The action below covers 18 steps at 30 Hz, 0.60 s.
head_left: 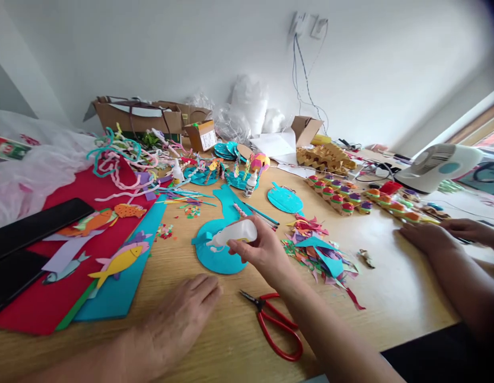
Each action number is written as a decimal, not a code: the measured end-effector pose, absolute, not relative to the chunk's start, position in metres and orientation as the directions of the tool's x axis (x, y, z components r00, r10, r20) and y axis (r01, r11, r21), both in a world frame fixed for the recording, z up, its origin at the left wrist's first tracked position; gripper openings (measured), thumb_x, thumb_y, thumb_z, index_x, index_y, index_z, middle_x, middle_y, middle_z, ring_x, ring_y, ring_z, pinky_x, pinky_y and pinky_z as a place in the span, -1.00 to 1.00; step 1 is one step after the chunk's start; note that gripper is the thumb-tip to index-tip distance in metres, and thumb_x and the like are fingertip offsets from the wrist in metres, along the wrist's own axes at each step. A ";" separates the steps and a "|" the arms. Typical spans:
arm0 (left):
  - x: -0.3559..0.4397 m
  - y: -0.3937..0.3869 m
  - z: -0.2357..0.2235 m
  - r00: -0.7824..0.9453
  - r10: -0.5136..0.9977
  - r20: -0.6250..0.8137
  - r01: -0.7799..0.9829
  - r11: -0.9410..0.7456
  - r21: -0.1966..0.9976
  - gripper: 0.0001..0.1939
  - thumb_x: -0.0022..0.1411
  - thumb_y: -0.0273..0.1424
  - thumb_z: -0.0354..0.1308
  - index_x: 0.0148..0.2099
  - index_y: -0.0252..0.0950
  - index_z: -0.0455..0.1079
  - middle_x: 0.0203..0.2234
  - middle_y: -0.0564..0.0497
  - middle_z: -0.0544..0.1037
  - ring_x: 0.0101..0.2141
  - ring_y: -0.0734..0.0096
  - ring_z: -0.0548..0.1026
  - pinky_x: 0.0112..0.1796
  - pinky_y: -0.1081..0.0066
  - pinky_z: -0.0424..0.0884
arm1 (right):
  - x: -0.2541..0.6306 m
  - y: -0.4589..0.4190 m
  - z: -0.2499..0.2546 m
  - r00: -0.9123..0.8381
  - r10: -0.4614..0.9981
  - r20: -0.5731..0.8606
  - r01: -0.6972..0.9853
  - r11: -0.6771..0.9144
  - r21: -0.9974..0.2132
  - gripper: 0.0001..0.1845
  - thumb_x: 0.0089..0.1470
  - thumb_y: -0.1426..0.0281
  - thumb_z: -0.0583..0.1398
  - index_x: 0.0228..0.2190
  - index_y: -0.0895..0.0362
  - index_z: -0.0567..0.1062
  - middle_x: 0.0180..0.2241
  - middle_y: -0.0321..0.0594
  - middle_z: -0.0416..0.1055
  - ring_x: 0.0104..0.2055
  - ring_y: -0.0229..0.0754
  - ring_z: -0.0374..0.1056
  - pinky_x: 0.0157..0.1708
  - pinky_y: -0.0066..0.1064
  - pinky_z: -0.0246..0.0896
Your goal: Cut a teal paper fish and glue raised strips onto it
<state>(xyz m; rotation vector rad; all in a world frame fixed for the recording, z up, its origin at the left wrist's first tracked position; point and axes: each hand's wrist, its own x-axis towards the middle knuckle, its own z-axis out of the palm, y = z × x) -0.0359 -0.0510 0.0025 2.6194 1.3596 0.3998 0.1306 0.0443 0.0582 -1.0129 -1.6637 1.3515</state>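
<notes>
In my right hand (260, 247) is a white glue bottle (241, 230), tipped over with its nozzle pointing left and down at a blue cutout (225, 261). A white line of glue shows on the cutout near the nozzle. The cutout has a round body and a long neck-like strip reaching away from me. My left hand (186, 308) lies on the table just below the cutout, fingers loosely extended and holding nothing. Between my forearms rest red-handled scissors (273, 324), their blades pointing left.
Paper scraps (322, 252) lie right of the cutout. On the left are red sheets (39, 292), paper fish (123, 260) and a black phone-like slab (39, 226). Painted egg cartons (338, 194) stand at back right. Another person's hands (430, 236) rest at far right.
</notes>
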 end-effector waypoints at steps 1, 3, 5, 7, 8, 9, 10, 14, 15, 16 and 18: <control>-0.037 -0.050 0.000 0.539 0.825 0.171 0.795 -0.565 0.220 -0.54 0.14 -0.68 -0.14 0.05 -0.34 0.31 -0.06 -0.13 0.50 -0.08 0.19 0.46 -0.10 0.18 0.44 | 0.127 0.047 0.055 -0.412 0.908 0.075 0.141 0.145 -0.979 -0.60 -0.15 0.17 0.30 -0.35 0.12 0.31 -0.50 -0.35 0.34 -0.51 -0.28 0.34 -0.63 -0.52 0.17; -0.037 -0.049 -0.001 0.539 0.828 0.154 0.818 -0.558 0.141 -0.56 0.16 -0.64 -0.08 0.08 -0.36 0.29 -0.05 -0.17 0.50 -0.10 0.12 0.48 -0.14 0.15 0.47 | 0.122 0.049 0.050 -0.426 0.899 0.103 0.182 0.197 -0.963 -0.64 -0.12 0.15 0.28 -0.40 0.13 0.32 -0.51 -0.36 0.32 -0.51 -0.32 0.29 -0.61 -0.52 0.15; -0.036 -0.047 0.000 0.550 0.826 0.126 0.826 -0.560 0.068 -0.57 0.15 -0.61 -0.02 0.09 -0.40 0.28 -0.03 -0.22 0.49 -0.12 0.06 0.49 -0.18 0.12 0.48 | 0.117 0.050 0.048 -0.440 0.887 0.139 0.228 0.260 -0.938 -0.68 -0.08 0.16 0.25 -0.43 0.13 0.33 -0.51 -0.36 0.30 -0.50 -0.33 0.23 -0.57 -0.52 0.12; -0.037 -0.046 -0.001 0.549 0.826 0.129 0.830 -0.557 0.034 -0.57 0.15 -0.58 0.02 0.10 -0.43 0.27 -0.01 -0.25 0.47 -0.13 0.05 0.49 -0.19 0.11 0.48 | 0.112 0.049 0.048 -0.446 0.878 0.170 0.288 0.321 -0.902 -0.72 -0.06 0.19 0.25 -0.45 0.14 0.34 -0.53 -0.37 0.27 -0.51 -0.34 0.18 -0.56 -0.52 0.07; -0.037 -0.046 -0.002 0.543 0.827 0.143 0.832 -0.553 0.037 -0.56 0.15 -0.57 0.03 0.11 -0.44 0.27 -0.01 -0.25 0.47 -0.13 0.06 0.48 -0.19 0.11 0.47 | 0.110 0.048 0.049 -0.450 0.876 0.175 0.321 0.341 -0.883 -0.73 -0.06 0.21 0.25 -0.46 0.14 0.34 -0.55 -0.38 0.25 -0.53 -0.35 0.15 -0.57 -0.51 0.05; -0.038 -0.045 -0.003 0.535 0.829 0.161 0.835 -0.548 0.049 -0.56 0.16 -0.55 0.05 0.11 -0.44 0.26 -0.01 -0.25 0.47 -0.12 0.06 0.48 -0.18 0.12 0.46 | 0.107 0.047 0.050 -0.456 0.873 0.175 0.353 0.358 -0.865 -0.74 -0.07 0.23 0.25 -0.47 0.14 0.35 -0.57 -0.39 0.23 -0.54 -0.35 0.12 -0.58 -0.51 0.02; -0.038 -0.045 -0.005 0.527 0.831 0.178 0.836 -0.545 0.064 -0.56 0.17 -0.53 0.06 0.12 -0.44 0.26 -0.02 -0.25 0.47 -0.12 0.07 0.47 -0.17 0.12 0.46 | 0.105 0.046 0.052 -0.460 0.870 0.177 0.379 0.373 -0.847 -0.75 -0.07 0.24 0.26 -0.48 0.14 0.34 -0.58 -0.40 0.22 -0.55 -0.35 0.11 -0.58 -0.51 0.00; -0.039 -0.043 -0.008 0.513 0.840 0.179 0.842 -0.533 0.086 -0.56 0.19 -0.47 0.09 0.12 -0.46 0.26 -0.03 -0.28 0.47 -0.13 0.04 0.46 -0.18 0.10 0.44 | 0.100 0.043 0.057 -0.474 0.863 0.177 0.444 0.408 -0.798 -0.78 -0.07 0.29 0.26 -0.49 0.13 0.34 -0.56 -0.38 0.25 -0.53 -0.32 0.14 -0.55 -0.50 0.01; -0.038 -0.043 -0.008 0.511 0.843 0.168 0.845 -0.529 0.079 -0.56 0.19 -0.46 0.09 0.11 -0.47 0.26 -0.03 -0.28 0.47 -0.12 0.04 0.46 -0.18 0.10 0.43 | 0.100 0.043 0.057 -0.472 0.864 0.175 0.458 0.410 -0.789 -0.78 -0.07 0.29 0.26 -0.49 0.13 0.34 -0.56 -0.38 0.26 -0.52 -0.31 0.15 -0.54 -0.49 0.01; -0.038 -0.043 -0.007 0.511 0.845 0.159 0.848 -0.526 0.069 -0.57 0.20 -0.45 0.09 0.11 -0.48 0.27 -0.03 -0.28 0.48 -0.12 0.04 0.45 -0.17 0.10 0.43 | 0.099 0.043 0.057 -0.466 0.867 0.175 0.473 0.411 -0.779 -0.78 -0.08 0.29 0.26 -0.50 0.13 0.34 -0.56 -0.38 0.26 -0.52 -0.31 0.16 -0.54 -0.49 0.00; -0.037 -0.042 -0.004 0.510 0.848 0.146 0.851 -0.522 0.054 -0.57 0.21 -0.44 0.08 0.11 -0.49 0.27 -0.03 -0.28 0.48 -0.11 0.02 0.45 -0.18 0.08 0.44 | 0.099 0.044 0.056 -0.453 0.873 0.178 0.492 0.411 -0.767 -0.77 -0.08 0.28 0.27 -0.52 0.12 0.32 -0.57 -0.39 0.24 -0.53 -0.30 0.14 -0.54 -0.49 -0.01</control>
